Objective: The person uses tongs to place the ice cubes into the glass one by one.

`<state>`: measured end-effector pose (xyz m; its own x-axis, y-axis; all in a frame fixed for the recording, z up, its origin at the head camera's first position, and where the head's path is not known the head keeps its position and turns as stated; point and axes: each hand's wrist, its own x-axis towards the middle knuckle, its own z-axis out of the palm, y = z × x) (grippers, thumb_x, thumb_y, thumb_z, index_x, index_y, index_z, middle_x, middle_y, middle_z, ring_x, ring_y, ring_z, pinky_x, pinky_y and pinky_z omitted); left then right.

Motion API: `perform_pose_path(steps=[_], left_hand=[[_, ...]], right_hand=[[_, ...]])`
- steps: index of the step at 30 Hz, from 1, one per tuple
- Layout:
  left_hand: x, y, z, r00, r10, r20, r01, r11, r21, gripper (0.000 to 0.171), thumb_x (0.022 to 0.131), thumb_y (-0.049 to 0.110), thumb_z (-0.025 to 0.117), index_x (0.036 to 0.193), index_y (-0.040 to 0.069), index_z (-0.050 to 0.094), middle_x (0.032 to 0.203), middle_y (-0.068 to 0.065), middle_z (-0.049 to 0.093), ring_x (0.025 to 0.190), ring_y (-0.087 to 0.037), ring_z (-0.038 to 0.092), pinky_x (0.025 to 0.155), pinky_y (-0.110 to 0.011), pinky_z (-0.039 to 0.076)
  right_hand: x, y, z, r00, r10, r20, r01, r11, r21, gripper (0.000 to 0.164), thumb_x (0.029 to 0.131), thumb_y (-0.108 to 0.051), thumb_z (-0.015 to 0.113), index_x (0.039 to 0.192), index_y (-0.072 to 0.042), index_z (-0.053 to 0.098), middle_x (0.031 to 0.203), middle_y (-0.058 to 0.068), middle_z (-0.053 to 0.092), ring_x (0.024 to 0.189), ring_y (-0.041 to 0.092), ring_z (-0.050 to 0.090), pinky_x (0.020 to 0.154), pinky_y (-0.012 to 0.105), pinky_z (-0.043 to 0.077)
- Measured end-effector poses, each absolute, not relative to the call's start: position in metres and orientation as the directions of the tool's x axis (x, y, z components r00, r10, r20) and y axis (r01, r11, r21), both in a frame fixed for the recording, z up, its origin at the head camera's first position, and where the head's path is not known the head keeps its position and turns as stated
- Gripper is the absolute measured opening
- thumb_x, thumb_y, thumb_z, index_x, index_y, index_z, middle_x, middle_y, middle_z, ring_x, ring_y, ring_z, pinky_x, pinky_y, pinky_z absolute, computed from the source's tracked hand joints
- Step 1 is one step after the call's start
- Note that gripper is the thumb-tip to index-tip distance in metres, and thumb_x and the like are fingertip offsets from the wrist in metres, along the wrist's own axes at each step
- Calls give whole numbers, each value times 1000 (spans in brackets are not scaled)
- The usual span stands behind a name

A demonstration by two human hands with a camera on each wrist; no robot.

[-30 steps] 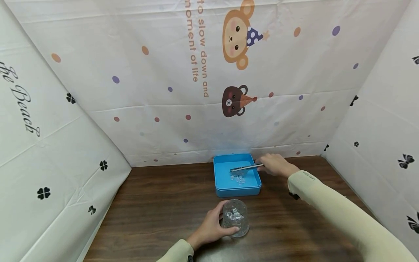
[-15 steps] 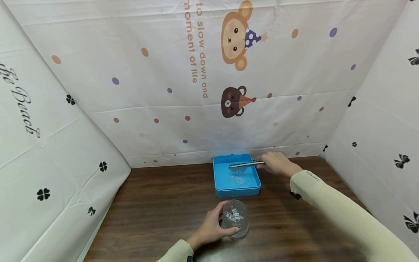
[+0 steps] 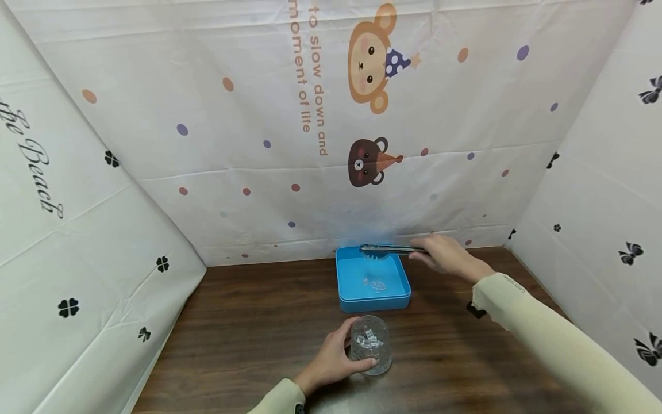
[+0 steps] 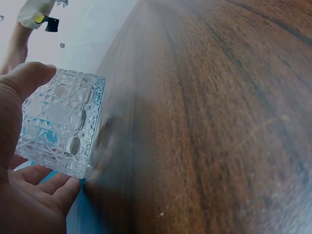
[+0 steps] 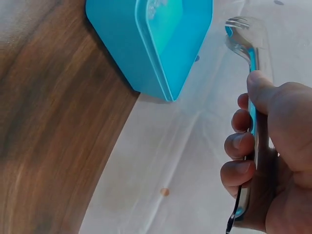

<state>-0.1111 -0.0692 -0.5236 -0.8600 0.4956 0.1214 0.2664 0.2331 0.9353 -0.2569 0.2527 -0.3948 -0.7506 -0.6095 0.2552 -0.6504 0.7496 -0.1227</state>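
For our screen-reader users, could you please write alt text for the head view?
A left hand grips a glass of clear pieces on a wooden table; the right hand holds tongs near the far edge of a blue box.

The person over there wears a pale, creamy yellow top; its right sleeve (image 3: 564, 345) fills the lower right of the frame, with small dark lettering (image 3: 511, 282) near the cuff, too tiny to read, and the left sleeve (image 3: 279, 397) shows briefly at bottom centre. A boxy black gadget (image 4: 51, 24) sits at the right cuff beside a yellow patch (image 4: 39, 19), and a dark bit (image 3: 299, 409) peeks from the left cuff. Left hand (image 3: 336, 356) and right hand (image 3: 446, 255) are bare.
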Motion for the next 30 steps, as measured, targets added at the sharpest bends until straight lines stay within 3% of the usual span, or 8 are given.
perform_pose_path(steps=[2, 9, 14, 21, 26, 30], left_hand=[[-110, -69, -523, -862, 493, 117, 262, 236, 936, 78, 85, 33, 86, 149, 17, 45, 136, -7, 61, 115, -19, 66, 95, -30, 55], [-110, -68, -523, -873, 476, 100, 252, 267, 930, 78, 85, 37, 86, 149, 19, 46, 136, -3, 60, 118, -18, 63, 98, -32, 54], [-112, -67, -526, -879, 470, 83, 241, 287, 927, 78, 85, 41, 85, 149, 22, 45, 135, 1, 60, 120, -14, 62, 98, -30, 53], [-112, -65, -527, -877, 474, 85, 240, 277, 930, 78, 85, 41, 85, 149, 23, 45, 135, 1, 60, 119, -13, 62, 97, -28, 52], [-112, -66, -527, -873, 478, 99, 247, 258, 934, 78, 85, 38, 86, 149, 23, 45, 135, -1, 61, 118, -15, 63, 95, -28, 53], [-112, -65, -527, -873, 479, 90, 239, 259, 936, 78, 84, 39, 86, 149, 24, 45, 135, 0, 61, 118, -14, 63, 96, -26, 53]], right_hand=[[-254, 255, -396, -752, -606, 258, -651, 745, -145, 11, 100, -21, 69, 103, -10, 71, 74, -6, 60, 60, 7, 52, 59, 35, 48], [-245, 261, -402, -754, -603, 260, -652, 735, -186, 24, 101, -24, 68, 116, -6, 72, 88, 0, 71, 69, 10, 64, 65, 39, 56], [-241, 263, -407, -752, -606, 261, -656, 726, -205, 24, 102, -25, 67, 117, -6, 72, 89, -2, 71, 71, 7, 64, 65, 37, 56], [-238, 266, -410, -758, -595, 266, -648, 734, -204, 28, 102, -26, 67, 121, -6, 72, 99, 2, 74, 79, 13, 69, 69, 40, 58], [-237, 266, -412, -755, -604, 255, -653, 729, -205, 17, 103, -26, 66, 110, -12, 73, 86, -5, 70, 70, 8, 63, 61, 35, 54], [-237, 268, -414, -766, -596, 242, -640, 745, -187, 16, 102, -25, 67, 111, -13, 73, 87, -8, 69, 72, 5, 62, 63, 33, 54]])
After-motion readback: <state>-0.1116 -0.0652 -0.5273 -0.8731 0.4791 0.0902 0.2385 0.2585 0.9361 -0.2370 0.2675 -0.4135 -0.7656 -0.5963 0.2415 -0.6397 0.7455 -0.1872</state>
